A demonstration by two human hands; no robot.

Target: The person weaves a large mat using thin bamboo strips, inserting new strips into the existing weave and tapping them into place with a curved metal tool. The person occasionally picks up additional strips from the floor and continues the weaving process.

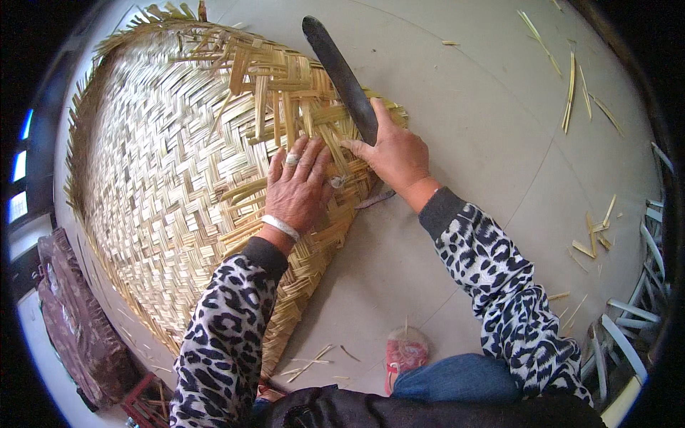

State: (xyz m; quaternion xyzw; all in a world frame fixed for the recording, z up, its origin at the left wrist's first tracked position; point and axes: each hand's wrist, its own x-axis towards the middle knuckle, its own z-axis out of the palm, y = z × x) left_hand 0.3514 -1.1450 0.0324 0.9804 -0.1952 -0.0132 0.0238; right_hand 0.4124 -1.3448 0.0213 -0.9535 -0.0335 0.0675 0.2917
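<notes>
A large woven bamboo mat (153, 160), its far and left rim curled up with frayed strip ends, fills the left and middle of the head view. My left hand (298, 189) lies flat on its right part, fingers stretched over the weave beside loose strip ends (277, 107). In my right hand (401, 153) is a long dark knife (339, 71) with a rounded tip, its blade pointing away and to the left along the mat's right edge. The knife's handle is hidden in my grip.
Loose bamboo strips (569, 93) and offcuts (584, 248) lie scattered over the pale floor (492, 128). Several pale curved bars (653, 250) stand at the right edge. A brown patterned cushioned piece (78, 307) sits at the lower left. My red shoe (408, 353) is below.
</notes>
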